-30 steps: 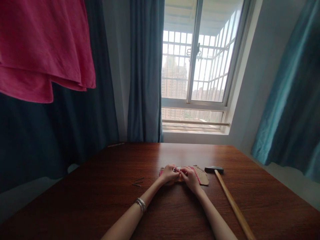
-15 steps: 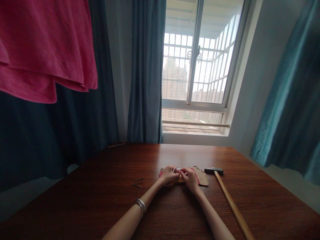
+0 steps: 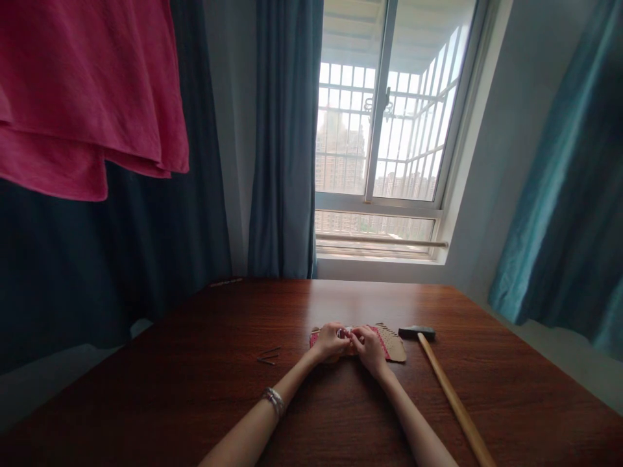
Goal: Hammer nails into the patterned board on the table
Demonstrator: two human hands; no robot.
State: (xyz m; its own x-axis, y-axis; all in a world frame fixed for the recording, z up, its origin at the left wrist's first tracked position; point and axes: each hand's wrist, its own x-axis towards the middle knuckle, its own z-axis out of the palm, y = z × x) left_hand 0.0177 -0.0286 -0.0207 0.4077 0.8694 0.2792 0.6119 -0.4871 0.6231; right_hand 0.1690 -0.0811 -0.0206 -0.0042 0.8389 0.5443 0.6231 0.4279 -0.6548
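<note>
"Daylight comes from the window (image 3: 377,149) upon the brown surface (image 3: 204,363); how far is the work?"

"Perhaps partly done; pink material (image 3: 314,338) lies on some of the cardboard (image 3: 398,351), while its right end looks plain brown, with small dots; it is beneath the left hand (image 3: 329,342) and the right hand (image 3: 368,353)."

"And the grip?"

"Their fingertips come together; whether closed on something, I cannot tell; containers, I see none."

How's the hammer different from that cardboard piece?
The hammer is long, with a dark head and a light wooden handle; the cardboard piece is flat and tan, with pink on it. No hand touches the hammer, but the left hand and right hand are at the cardboard piece. Both things rest on the brown table.
</note>
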